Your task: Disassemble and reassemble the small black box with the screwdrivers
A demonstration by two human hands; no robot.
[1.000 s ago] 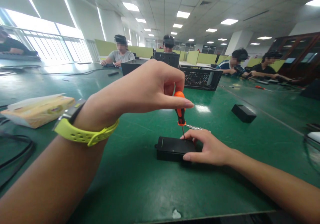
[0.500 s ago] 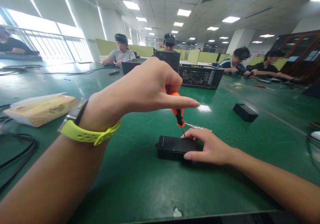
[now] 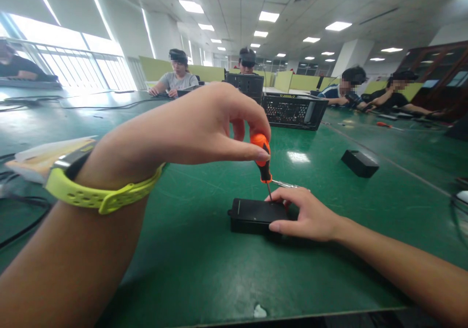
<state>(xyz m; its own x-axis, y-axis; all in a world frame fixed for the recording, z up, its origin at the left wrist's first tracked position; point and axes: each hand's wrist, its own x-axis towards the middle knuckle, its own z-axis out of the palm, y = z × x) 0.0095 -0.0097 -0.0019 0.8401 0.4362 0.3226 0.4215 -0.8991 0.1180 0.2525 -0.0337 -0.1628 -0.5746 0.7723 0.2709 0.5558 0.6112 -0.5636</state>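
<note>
A small black box [image 3: 254,215] lies flat on the green table [image 3: 204,260] in front of me. My left hand [image 3: 208,125], with a yellow-green band on the wrist, pinches the orange top of a small screwdriver [image 3: 263,160]. The screwdriver stands nearly upright with its tip on the box's far right top. My right hand [image 3: 307,215] grips the right end of the box, thumb at the front and fingers over the top. A thin metal tool [image 3: 287,184] lies just behind the box.
A yellow packet [image 3: 36,160] and black cables [image 3: 22,211] lie at the left. A second black box [image 3: 360,163] sits to the right, a black open case [image 3: 292,112] farther back. Several people sit at the far side. A white scrap [image 3: 259,312] lies near the front edge.
My left thumb has drawn back from its stretched-out position and closed on the screwdriver's top again; the wrist dropped lower and to the left. The right hand and box stayed put.
</note>
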